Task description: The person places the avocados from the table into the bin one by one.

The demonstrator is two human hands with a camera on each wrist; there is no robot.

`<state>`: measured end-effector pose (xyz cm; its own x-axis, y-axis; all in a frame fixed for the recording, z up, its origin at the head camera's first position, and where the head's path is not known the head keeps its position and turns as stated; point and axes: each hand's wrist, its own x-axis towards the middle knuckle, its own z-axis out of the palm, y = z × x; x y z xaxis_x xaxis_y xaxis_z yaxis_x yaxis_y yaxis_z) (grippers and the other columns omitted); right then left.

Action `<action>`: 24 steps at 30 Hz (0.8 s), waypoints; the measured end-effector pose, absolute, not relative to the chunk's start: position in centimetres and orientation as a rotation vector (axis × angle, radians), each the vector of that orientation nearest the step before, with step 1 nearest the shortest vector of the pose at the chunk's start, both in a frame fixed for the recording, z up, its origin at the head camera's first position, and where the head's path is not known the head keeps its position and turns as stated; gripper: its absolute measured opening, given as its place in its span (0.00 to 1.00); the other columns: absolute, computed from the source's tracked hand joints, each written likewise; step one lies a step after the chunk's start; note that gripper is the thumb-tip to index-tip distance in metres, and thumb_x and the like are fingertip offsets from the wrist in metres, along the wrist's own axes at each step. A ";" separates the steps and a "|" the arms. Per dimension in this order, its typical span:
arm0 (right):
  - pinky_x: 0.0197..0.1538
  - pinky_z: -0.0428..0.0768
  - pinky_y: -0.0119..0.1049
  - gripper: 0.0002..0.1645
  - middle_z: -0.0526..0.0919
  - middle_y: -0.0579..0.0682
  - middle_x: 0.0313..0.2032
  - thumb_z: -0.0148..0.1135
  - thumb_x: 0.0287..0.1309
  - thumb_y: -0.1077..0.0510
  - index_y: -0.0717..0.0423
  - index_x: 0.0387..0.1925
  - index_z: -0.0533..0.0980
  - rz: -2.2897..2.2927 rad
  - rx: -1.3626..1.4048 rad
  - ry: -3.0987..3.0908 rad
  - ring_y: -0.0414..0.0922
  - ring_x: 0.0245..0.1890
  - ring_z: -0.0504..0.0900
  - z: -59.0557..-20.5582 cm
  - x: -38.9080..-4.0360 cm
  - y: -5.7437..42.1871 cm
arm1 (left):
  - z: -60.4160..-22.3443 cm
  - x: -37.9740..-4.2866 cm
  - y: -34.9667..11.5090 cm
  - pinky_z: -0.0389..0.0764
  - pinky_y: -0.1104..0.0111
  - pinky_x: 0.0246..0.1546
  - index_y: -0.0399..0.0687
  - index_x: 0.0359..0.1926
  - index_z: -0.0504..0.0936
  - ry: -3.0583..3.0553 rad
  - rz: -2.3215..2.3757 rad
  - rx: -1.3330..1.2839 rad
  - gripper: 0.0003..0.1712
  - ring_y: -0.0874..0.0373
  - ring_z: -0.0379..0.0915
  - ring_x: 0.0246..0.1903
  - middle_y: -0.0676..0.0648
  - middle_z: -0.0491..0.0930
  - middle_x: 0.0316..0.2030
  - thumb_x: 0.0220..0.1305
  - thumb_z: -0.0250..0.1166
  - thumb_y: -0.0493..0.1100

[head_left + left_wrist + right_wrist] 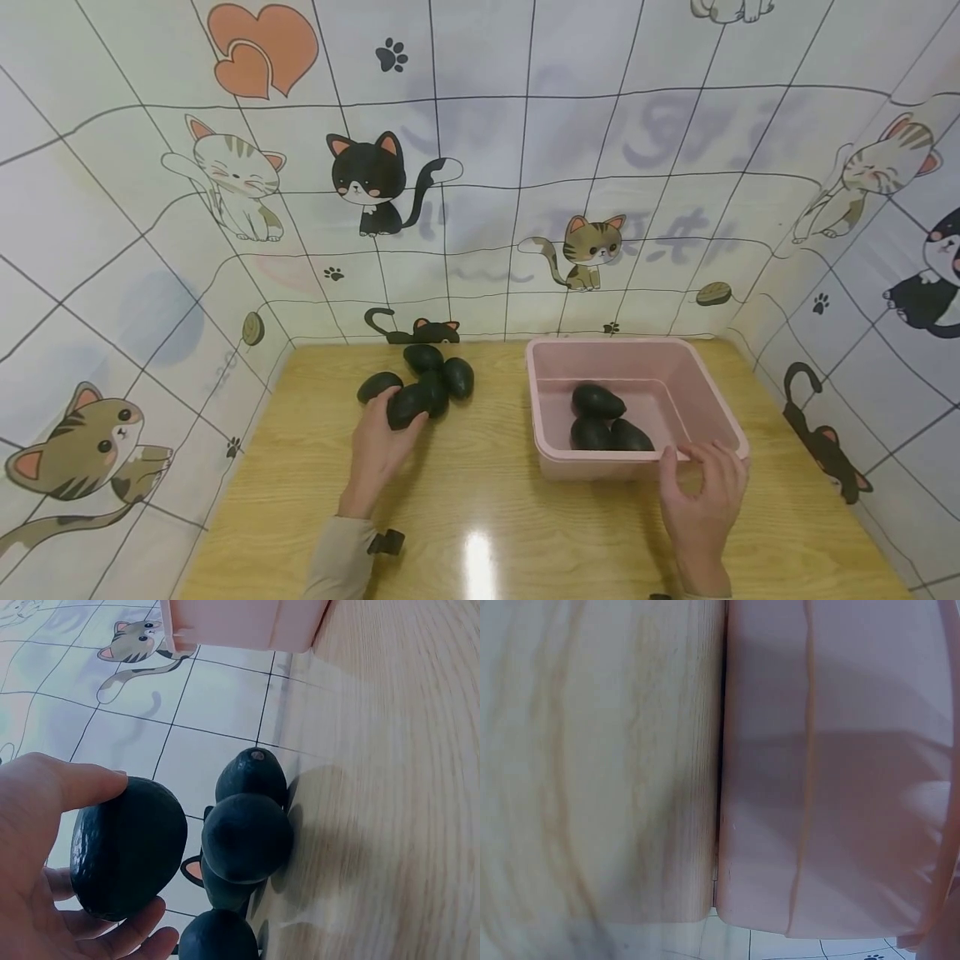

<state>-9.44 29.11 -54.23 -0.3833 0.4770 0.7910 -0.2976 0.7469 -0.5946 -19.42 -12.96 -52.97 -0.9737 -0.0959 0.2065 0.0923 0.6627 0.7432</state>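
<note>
While the left hand (381,443) grips an avocado (407,407) beside four others (438,390), the right hand (703,500) holds the bin (592,457).

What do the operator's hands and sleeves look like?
Left hand and right hand are both bare, no gloves. Left forearm wears a plain beige sleeve, with a small dark block near the cuff. Right sleeve is mostly out of frame, too little to describe.
</note>
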 end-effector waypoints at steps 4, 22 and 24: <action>0.81 0.47 0.68 0.12 0.84 0.70 0.34 0.70 0.54 0.65 0.75 0.32 0.81 0.823 -0.136 -1.779 0.31 0.61 0.71 -54.2 -9.5 29.1 | -52.8 -19.4 -12.7 0.76 0.39 0.67 0.43 0.72 0.73 -2.651 -1.204 -0.005 0.41 0.33 0.75 0.67 0.34 0.76 0.67 0.66 0.75 0.55; 0.80 0.50 0.68 0.12 0.84 0.70 0.34 0.71 0.54 0.64 0.74 0.32 0.82 0.820 -0.132 -1.780 0.40 0.58 0.75 -54.4 -9.5 29.4 | -51.4 -19.3 -12.0 0.78 0.41 0.65 0.45 0.71 0.74 -2.604 -1.225 -0.020 0.39 0.37 0.77 0.65 0.37 0.79 0.64 0.65 0.75 0.56; 0.80 0.50 0.68 0.12 0.84 0.70 0.34 0.70 0.54 0.64 0.75 0.32 0.82 0.821 -0.127 -1.775 0.33 0.60 0.72 -54.3 -9.5 29.3 | -51.3 -19.2 -11.9 0.78 0.42 0.64 0.45 0.70 0.75 -2.597 -1.224 -0.028 0.39 0.37 0.77 0.65 0.37 0.79 0.64 0.65 0.75 0.56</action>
